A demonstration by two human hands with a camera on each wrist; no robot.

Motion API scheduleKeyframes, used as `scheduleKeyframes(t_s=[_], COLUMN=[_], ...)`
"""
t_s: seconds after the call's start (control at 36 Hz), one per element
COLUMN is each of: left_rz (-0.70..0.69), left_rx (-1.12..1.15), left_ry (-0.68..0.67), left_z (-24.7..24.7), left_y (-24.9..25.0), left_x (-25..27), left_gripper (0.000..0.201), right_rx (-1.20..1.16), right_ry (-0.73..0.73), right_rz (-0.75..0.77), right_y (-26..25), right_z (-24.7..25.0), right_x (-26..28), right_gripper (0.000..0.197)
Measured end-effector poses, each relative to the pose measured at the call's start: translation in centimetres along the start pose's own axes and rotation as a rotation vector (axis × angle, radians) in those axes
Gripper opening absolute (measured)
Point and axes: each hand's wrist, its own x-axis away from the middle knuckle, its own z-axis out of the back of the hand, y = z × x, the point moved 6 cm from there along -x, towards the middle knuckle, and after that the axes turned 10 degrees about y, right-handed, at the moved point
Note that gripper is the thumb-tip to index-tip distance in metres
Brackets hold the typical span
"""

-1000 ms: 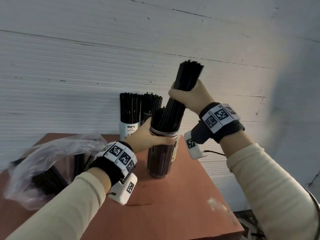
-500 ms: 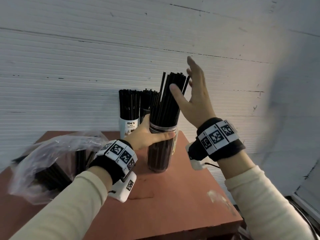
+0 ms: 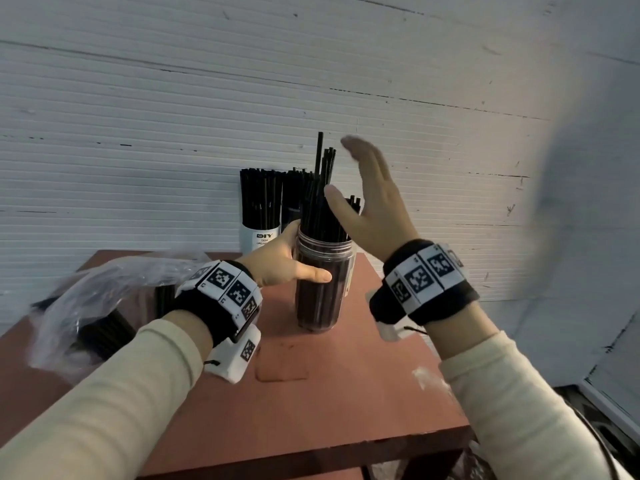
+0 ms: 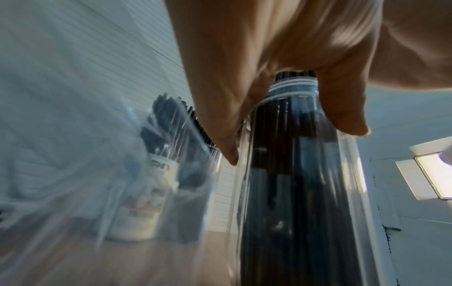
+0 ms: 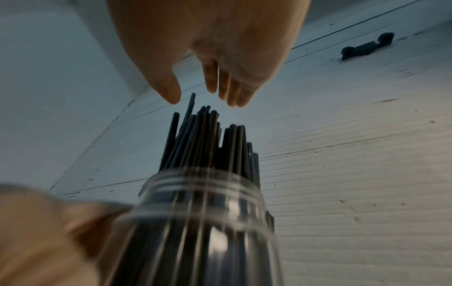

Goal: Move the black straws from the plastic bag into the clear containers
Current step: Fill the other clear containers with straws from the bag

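Black straws (image 3: 320,199) upright, uneven tops

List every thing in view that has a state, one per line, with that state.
clear container: upright on the table, held, lidless, packed with straws.
black straws: standing in it, tops uneven, one sticking up highest.
left hand: grips the container's upper part.
right hand: flat, fingers straight, beside the straw tops, holding nothing.
plastic bag: lying open, straws still inside.
back containers: upright, filled with straws.

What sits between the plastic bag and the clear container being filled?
The left hand and its banded wrist, in the head view. The hand grips the clear container; the plastic bag lies left of the wrist on the table.
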Motion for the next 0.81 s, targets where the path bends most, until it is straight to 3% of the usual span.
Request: scheduleKeyframes(t_s=[0.08,0.19,0.31,0.44,0.61,0.75,0.81], left_rz=[-0.011,-0.038,-0.044,-0.035,-0.038,-0.028,-0.033], left_rx=[-0.002,0.016,0.023,0.050,0.054,0.036,0.037], left_ry=[0.046,0.060,0.063,0.067,0.069,0.072,0.070], left_z=[0.4,0.4,0.4,0.3,0.3,0.3,0.3], left_y=[-0.3,-0.4,-0.4,-0.6,-0.6,-0.5,-0.4], left_x=[0.0,0.0,-0.1,-0.1,0.0,0.0,0.0], left_gripper=[0.096,0.106,0.097,0.089,0.101,0.103,0.099], right_rx=[0.018,0.075,0.028,-0.006,-0.039,0.126,0.125], right_ry=[-0.075,-0.129,-0.081,-0.038,-0.039,-0.225,-0.210], right_rz=[0.061,0.061,0.034,-0.018,-0.040,-0.029,-0.042], right_y=[-0.1,0.1,0.3,0.1,-0.3,-0.7,-0.7], right_z=[-0.5,-1.6,-1.7,-1.0,-0.9,-2.2,-2.1], right_x=[-1.7,-1.5,0.6,1.4,0.5,1.1,1.4], right_gripper=[0.060,0.037,0.025,0.025,0.036,0.026,0.034])
